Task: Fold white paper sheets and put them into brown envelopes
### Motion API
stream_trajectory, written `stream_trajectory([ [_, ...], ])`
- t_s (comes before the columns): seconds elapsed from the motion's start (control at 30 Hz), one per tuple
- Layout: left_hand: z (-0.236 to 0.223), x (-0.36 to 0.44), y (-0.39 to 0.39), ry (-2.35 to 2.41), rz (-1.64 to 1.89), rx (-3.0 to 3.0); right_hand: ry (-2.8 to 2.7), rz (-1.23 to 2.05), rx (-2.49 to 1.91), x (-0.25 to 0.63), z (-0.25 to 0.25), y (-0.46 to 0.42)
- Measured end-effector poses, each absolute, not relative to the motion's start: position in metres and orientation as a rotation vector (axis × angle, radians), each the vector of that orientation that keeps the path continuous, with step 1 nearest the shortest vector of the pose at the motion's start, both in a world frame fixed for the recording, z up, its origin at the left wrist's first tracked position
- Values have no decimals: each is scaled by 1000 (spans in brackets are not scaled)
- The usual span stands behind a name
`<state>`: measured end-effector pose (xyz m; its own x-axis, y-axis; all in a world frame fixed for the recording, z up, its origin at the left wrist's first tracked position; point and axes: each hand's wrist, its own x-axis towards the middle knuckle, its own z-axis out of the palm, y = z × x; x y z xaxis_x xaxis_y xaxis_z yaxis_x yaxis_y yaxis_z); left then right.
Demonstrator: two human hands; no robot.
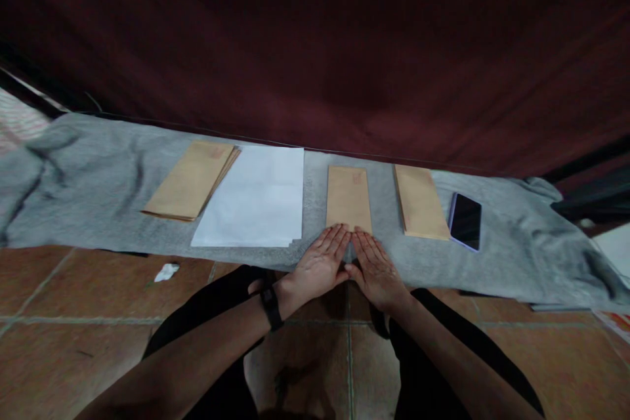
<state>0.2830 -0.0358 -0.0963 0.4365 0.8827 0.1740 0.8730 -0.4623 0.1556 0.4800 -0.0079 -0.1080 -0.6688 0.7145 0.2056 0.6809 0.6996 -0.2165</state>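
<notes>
A brown paper envelope (348, 195) lies flat in front of me, with small red print near its far end. My left hand (322, 259) rests flat on its near edge, fingers stretched out. Beside it, my right hand (375, 269) presses the same edge with its fingers out flat; the two hands nearly meet at the thumbs and fingertips. To the left are a stack of white paper sheets (256, 197) and a pile of brown envelopes (191, 180) partly overlapping it. Another pile of brown envelopes (422, 202) lies to the right.
A grey cloth (113, 177) covers the long narrow surface. A phone (466, 221) in a purple case lies right of the right-hand envelopes. Behind hangs a dark red curtain (315, 46). Below, a crumpled white tissue (167, 272) lies on the tiled floor (88, 341).
</notes>
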Motion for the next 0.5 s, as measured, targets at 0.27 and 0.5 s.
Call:
stream_trajectory([
  [0.27, -91, 276, -39, 1713, 345, 2649, -2639, 97, -1181, 487, -105, -7],
  [0.5, -90, 274, -43, 1862, 294, 2627, -2611, 63, -1263, 493, -110, -8],
])
